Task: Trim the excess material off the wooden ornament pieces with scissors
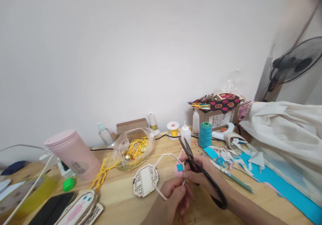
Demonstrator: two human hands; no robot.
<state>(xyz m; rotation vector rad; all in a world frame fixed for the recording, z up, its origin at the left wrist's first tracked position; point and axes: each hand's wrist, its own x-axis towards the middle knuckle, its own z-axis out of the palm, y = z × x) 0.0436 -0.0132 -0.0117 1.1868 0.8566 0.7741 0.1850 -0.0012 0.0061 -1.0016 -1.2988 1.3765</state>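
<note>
My right hand (205,174) is closed round a pair of black-handled scissors (189,151), whose blades point up and away. My left hand (177,196) pinches a thin white outline strip (171,155) that bends in a loop above the table. The fingertips of both hands meet at the strip's near end, so the exact grip there is partly hidden. Just beyond them lies a small pink piece with a blue flower shape (179,168). Left of the loop rests a pale lattice-edged plaque (146,181), partly crossed by the strip.
Behind the hands stand a white squeeze bottle (185,134), a teal thread cone (205,135) and a yellow thread spool (173,131). A plastic bag with yellow cords (137,149) and a pink tumbler (75,154) are leftward. Scraps (231,156), a green pen (238,180) and blue sheet (279,184) lie right.
</note>
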